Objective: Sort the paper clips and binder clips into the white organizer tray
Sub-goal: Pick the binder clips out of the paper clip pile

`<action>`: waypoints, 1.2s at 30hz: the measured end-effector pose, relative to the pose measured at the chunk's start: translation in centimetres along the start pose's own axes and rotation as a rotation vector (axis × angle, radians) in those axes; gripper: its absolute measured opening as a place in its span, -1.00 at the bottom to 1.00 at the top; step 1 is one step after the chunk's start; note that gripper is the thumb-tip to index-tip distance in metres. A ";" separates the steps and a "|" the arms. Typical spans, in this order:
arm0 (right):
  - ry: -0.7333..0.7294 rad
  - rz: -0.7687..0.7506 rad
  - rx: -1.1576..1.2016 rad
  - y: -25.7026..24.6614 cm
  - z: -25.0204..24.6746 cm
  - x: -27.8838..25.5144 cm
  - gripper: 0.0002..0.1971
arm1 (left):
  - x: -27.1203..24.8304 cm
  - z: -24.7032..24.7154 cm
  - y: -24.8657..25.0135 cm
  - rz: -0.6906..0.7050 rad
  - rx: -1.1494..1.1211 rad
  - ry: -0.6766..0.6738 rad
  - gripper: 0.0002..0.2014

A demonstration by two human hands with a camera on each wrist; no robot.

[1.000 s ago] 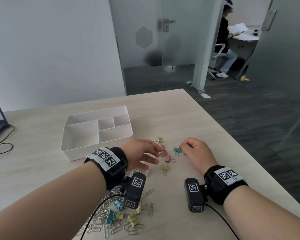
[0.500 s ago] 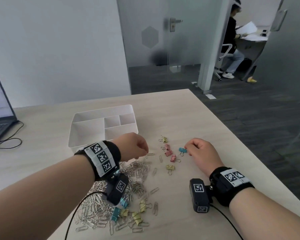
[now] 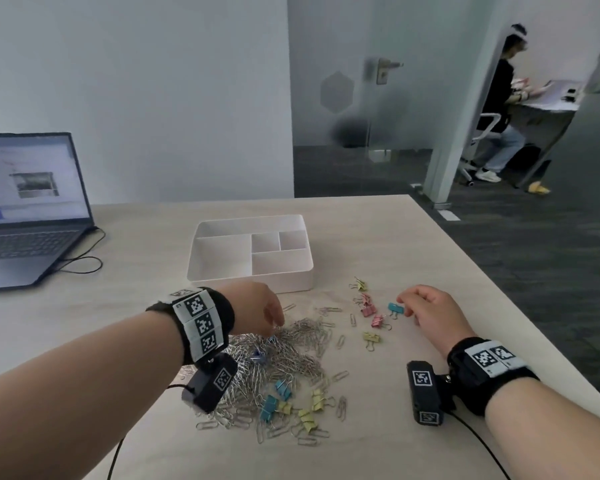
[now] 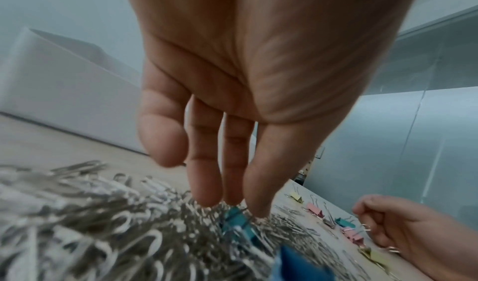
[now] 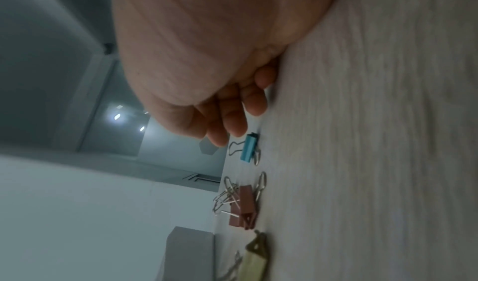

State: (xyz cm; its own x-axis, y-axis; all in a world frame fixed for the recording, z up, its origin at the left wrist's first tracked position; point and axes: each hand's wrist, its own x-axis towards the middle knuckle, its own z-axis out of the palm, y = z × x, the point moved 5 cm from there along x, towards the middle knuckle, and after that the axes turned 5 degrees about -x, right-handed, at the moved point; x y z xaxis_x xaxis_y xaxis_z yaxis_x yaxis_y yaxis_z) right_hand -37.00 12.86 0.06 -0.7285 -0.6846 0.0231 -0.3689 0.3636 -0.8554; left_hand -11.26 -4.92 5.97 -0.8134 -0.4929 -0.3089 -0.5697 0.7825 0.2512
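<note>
The white organizer tray (image 3: 257, 283) stands on the table with all its compartments bare; its wall shows in the left wrist view (image 4: 64, 93). In front of it lies a heap of silver paper clips (image 3: 291, 351) with teal and yellow binder clips (image 3: 274, 400) at its near side. My left hand (image 3: 269, 315) points straight fingers (image 4: 207, 183) down onto the heap, beside a teal binder clip (image 4: 236, 224), holding nothing. My right hand (image 3: 426, 310) rests on the table with loosely curled fingers (image 5: 232, 126) just beside another teal binder clip (image 3: 395, 308) (image 5: 249, 147). Pink binder clips (image 3: 369, 310) lie next to it.
An open laptop (image 3: 25, 216) and its cable (image 3: 80, 265) sit at the table's far left. The table's right edge (image 3: 499, 299) runs close past my right hand. Yellow binder clips (image 3: 371, 337) lie between the hands. A person sits beyond the glass door.
My left hand drew back from the pink binder clips to the paper clip heap and lowered its fingers onto it. The right hand stayed beside the teal clip. The head view swung left.
</note>
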 end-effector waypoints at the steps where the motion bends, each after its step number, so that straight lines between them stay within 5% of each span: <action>1: -0.011 0.000 -0.008 -0.5 0.0 -0.1 -0.78 | -0.1 0.0 0.1 -0.002 0.019 0.009 -0.80; 5: -0.063 -0.064 -0.095 -3.7 1.0 -1.3 -0.77 | -0.6 -0.2 -0.8 -0.030 -0.020 0.004 -0.88; 12: -0.537 -0.386 -0.542 -11.0 8.2 -8.1 -0.73 | -2.1 -2.4 -1.9 -0.025 -0.190 0.147 -0.96; 19: -0.662 -0.527 -0.749 -12.8 12.0 -11.7 -0.74 | -3.8 -0.5 -0.5 -0.029 -0.116 -0.111 -0.81; 27: -0.679 -0.483 -0.641 -11.6 11.9 -11.5 -0.82 | -3.4 0.5 0.5 -0.028 0.231 -0.082 -0.71; 31: -0.675 -0.404 -0.478 -10.8 11.2 -10.7 -0.87 | -2.8 0.8 0.2 0.015 0.228 -0.055 -0.57; 36: -0.652 -0.318 -0.271 -9.7 9.6 -9.8 -0.94 | -2.6 1.9 0.5 0.055 0.244 -0.110 -0.74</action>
State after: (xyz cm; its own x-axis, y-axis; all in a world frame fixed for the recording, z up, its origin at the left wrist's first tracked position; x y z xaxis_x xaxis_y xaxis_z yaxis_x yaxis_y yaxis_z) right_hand -20.77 9.93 3.20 -0.1078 -0.9850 -0.1348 -0.6931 0.1717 -0.7001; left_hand -9.17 -2.46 5.14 -0.8168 -0.4135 -0.4023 -0.4692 0.8819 0.0462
